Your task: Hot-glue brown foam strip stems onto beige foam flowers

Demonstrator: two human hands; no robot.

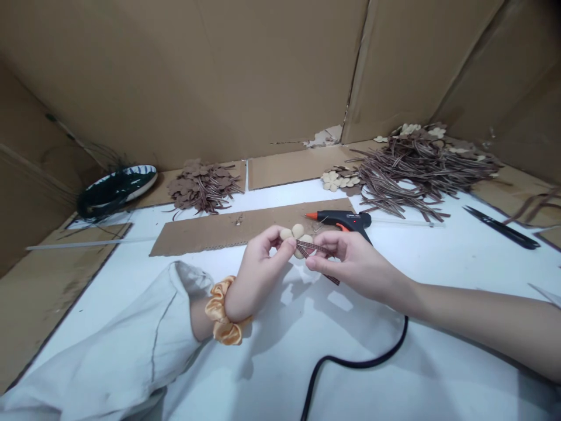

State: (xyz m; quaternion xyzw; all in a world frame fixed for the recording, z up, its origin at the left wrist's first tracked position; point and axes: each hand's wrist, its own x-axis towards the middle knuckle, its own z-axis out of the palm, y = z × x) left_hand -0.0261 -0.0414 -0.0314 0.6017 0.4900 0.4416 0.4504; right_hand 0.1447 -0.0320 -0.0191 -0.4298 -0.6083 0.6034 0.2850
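Between my two hands, above the white table, is a cream flower cutout [298,231] with rounded petals. A narrow brown ribbon [332,279] with pale stitched lines lies folded across it, its tails pointing right. My left hand [267,257] pinches the flower, its thumb pressing the ribbon onto the middle. The fingers of my right hand [346,254] are closed around the ribbon at the flower's right side. Just behind my right hand rests a black glue gun [344,219] with an orange nozzle and trigger, its nozzle pointing left.
A cardboard strip [197,234] lies behind my hands. Brown flower pieces [204,184] are heaped back left, beside an oval dish [127,184] of dark strands. Ribbons [421,166] pile up back right, near black tweezers [502,227]. A black cord [350,365] curves across the front.
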